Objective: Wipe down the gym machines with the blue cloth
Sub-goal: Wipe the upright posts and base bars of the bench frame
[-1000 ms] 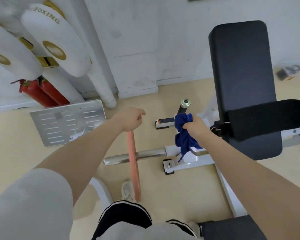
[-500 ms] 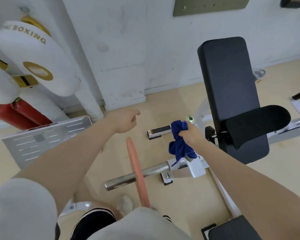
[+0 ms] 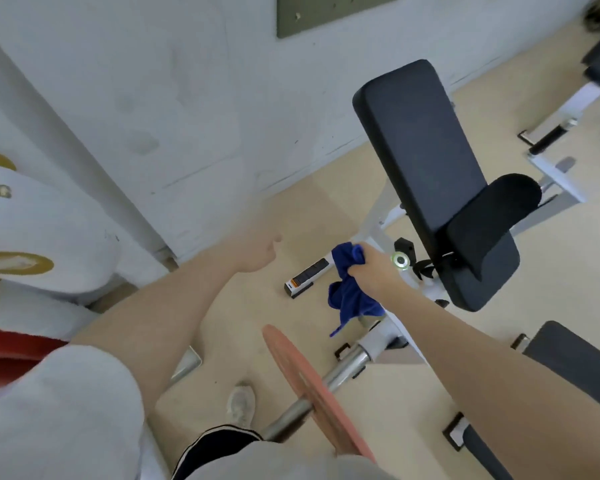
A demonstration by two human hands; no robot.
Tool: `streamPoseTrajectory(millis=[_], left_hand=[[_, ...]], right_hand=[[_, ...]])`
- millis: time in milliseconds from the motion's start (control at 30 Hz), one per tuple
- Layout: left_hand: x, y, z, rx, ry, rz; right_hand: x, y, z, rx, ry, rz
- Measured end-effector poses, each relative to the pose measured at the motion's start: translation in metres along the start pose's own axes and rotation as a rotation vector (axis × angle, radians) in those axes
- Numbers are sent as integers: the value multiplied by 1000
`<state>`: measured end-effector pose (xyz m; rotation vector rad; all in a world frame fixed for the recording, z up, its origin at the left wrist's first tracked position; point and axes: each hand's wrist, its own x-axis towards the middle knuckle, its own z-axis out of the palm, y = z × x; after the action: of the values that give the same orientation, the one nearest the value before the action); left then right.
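A person stands over a white-framed gym machine [image 3: 378,344], both bare arms stretched forward. The right hand [image 3: 373,270] grips a bunched blue cloth [image 3: 349,289] around a machine handle whose round chrome end [image 3: 400,260] shows just beside the knuckles; loose cloth hangs below the fist. The left hand [image 3: 258,252] floats apart to the left, holding nothing, its fingers loosely curled and blurred. A long black pad [image 3: 426,164] tilts up beside the right hand, with one black roller [image 3: 492,216] across its lower part. A chrome bar [image 3: 340,372] juts from the frame toward the person and carries one pink plate [image 3: 312,389] on edge. One pale shoe [image 3: 240,403] stands on the tan floor [image 3: 243,334] just left of the bar. Open floor lies between the left arm and the frame, running back to the white wall [image 3: 187,98]. One white punching pad [image 3: 32,230] crowds the left edge, gold rings on it and the letters "NG" readable. A second machine [image 3: 561,161] sits at the far right. One green panel [image 3: 326,12] hangs on the wall. A small black label [image 3: 307,275] lies on the frame, its text too small to read.
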<state>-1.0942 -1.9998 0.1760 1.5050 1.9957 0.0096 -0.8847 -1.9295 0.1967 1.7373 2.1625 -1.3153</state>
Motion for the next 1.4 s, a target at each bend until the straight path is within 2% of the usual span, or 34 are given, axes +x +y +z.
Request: streamPoseTrajectory(millis=[233,400,500,600,767,900,1067,1300,1400], left_hand=[[33,7,-35,-28,-157,178],[50,17,-41,81,-134,218],[58,10,-27,43,-89,238],[73,0,-19,-6,-120,254],[138,-28,-36,3,-216,248],[191,-50,-57,134,-267,272],[253,-40,-71,188,-287,280],[362,-59,-25,146,-294,344],[416,-65,-2,143,-293,336]], right_hand=[[-5,-32,-4,95,102,82],[-7,-27,0,145,143,53],[4,-15,16,184,159,34],[22,-7,30,297,226,147],[75,-10,38,347,274,329],[119,-23,45,435,340,492],[164,-15,55,485,332,588],[264,28,71,651,372,649],[310,49,84,630,375,660]])
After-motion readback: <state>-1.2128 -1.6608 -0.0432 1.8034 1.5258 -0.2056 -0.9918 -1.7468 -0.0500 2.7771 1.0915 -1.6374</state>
